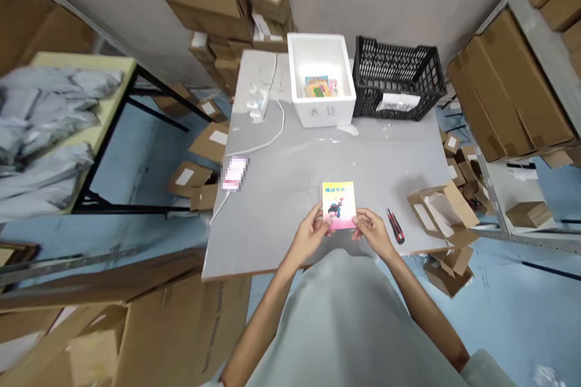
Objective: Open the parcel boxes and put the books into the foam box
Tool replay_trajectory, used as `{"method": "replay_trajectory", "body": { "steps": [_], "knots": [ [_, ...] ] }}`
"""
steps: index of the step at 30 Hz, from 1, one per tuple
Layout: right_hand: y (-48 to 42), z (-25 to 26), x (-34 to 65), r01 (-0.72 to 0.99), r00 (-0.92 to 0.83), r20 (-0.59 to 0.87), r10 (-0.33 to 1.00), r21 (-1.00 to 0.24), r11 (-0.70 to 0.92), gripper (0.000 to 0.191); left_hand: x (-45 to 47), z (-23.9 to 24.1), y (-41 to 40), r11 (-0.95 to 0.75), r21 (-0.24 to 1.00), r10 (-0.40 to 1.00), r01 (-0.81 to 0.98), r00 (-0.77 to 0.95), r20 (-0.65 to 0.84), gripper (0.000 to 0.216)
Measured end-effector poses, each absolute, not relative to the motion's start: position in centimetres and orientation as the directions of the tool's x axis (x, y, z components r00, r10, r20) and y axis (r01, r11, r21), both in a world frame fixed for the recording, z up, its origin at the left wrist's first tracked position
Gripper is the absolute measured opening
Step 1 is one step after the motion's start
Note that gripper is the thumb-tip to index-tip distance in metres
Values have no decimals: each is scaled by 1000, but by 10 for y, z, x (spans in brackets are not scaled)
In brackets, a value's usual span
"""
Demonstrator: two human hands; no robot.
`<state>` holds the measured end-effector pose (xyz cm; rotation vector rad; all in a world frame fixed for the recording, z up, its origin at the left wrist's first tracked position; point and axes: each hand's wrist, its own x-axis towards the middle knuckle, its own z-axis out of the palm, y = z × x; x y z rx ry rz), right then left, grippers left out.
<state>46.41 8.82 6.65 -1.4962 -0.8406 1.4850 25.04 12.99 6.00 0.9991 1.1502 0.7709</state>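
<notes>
A small square booklet [339, 204], yellow at the top and pink at the bottom with a cartoon figure, is held level above the near part of the grey table. My left hand [313, 228] grips its lower left edge, thumb on the cover. At the lower right edge, my right hand [371, 231] pinches it the same way. To the right of my right hand lies a red and black utility knife [395, 226] on the table. Farther back, a white foam box [323, 113] holds several colourful booklets [319, 88].
A black plastic crate [399, 81] with a paper label stands beside the foam box. A phone [234, 174] and a white power strip [258, 102] with cable lie on the left of the table [290, 175]. An open carton [442, 211] sits at the right edge. Cartons surround the table.
</notes>
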Motion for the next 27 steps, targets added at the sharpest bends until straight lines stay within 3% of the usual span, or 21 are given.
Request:
{"method": "replay_trajectory", "body": {
  "steps": [4, 11, 18, 27],
  "knots": [
    [122, 60, 464, -122, 50, -435, 899, -896, -427, 63, 247, 60, 165, 429, 903, 848, -34, 361, -389, 67],
    [231, 67, 469, -201, 15, -411, 911, -894, -400, 68, 252, 66, 263, 340, 940, 921, -22, 209, -328, 65],
    [303, 86, 482, -257, 70, -361, 930, -907, -333, 50, 275, 76, 340, 223, 973, 966, -60, 148, -212, 67],
    [406, 140, 572, -261, 343, -320, 883, -936, -237, 16, 395, 133, 473, 158, 978, 929, -138, 357, -99, 45]
  ]
}}
